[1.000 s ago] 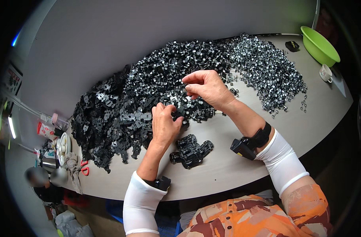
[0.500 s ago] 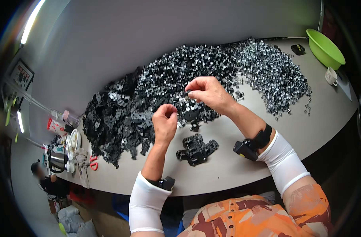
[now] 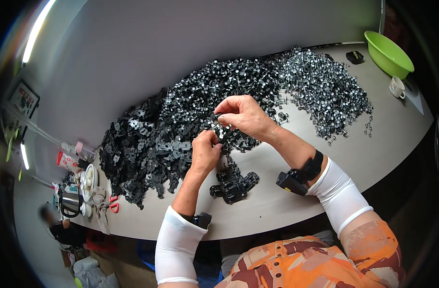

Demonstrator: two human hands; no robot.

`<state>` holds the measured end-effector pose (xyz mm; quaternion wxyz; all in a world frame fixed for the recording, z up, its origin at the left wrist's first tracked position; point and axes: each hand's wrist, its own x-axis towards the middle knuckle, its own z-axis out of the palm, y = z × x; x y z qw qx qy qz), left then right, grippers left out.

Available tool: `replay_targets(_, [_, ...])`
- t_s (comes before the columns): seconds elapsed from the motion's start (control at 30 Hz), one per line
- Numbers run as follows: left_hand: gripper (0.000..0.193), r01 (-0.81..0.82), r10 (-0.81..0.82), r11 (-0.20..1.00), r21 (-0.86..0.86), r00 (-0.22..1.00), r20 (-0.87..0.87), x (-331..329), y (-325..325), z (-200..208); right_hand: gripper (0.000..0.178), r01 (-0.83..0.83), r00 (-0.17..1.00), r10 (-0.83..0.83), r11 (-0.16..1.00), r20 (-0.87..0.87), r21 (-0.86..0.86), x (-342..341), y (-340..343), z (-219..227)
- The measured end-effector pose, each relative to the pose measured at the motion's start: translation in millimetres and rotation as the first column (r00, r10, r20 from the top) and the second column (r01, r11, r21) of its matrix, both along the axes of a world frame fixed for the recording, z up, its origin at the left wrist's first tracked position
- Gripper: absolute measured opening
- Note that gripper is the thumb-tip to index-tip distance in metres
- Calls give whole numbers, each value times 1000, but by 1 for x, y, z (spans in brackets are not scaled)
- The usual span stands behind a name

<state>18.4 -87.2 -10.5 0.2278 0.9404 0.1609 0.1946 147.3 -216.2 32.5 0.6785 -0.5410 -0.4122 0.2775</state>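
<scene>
My right hand (image 3: 247,118) is closed in a pinch above the middle of the heap, with a small dark round piece (image 3: 218,116) between thumb and forefinger. Just below and left of it, my left hand (image 3: 206,150) is closed too, thumb against the curled fingers; what it holds, if anything, is hidden. Under both hands spreads a heap of small wheels (image 3: 219,79) with shiny silver faces. Closer to me lies a cluster of black toy-car chassis (image 3: 234,187), joined or stacked together, its far end partly behind my left hand.
Flat black plastic parts (image 3: 133,158) are heaped at left, and silver wheel-and-axle pieces (image 3: 320,91) at right. A green basin (image 3: 390,55), a cup (image 3: 397,87) and a black object (image 3: 355,57) stand far right. Red-handled scissors (image 3: 114,204), a cloth (image 3: 100,206) and a kettle (image 3: 71,204) are left. Another person (image 3: 66,230) sits beyond.
My right hand has shifted left and slightly down with the small round piece. My left hand has moved a little right, so the two are closer together. The view has shifted slightly.
</scene>
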Motion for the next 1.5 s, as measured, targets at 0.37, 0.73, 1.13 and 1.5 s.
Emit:
replay_targets(0.37, [11,309,263,38,-950,914,308,-40,12,9,12,-9,1000,9,1000,12,-9,-12,8,-13])
replay_targets(0.73, [3,465,299,54,-884,837,459,-52,6,-8,11,-161,984,153,983,-93,-88,-39,17,-24])
replay_targets(1.13, [39,596,316,-146,-790,785,533,-53,11,-21,12,-197,979,187,970,-81,-142,-43,18,-29])
replay_targets(1.5, [24,557,403,-172,-813,792,458,-56,19,-25,15,108,988,-100,992,-122,68,-27,16,-22])
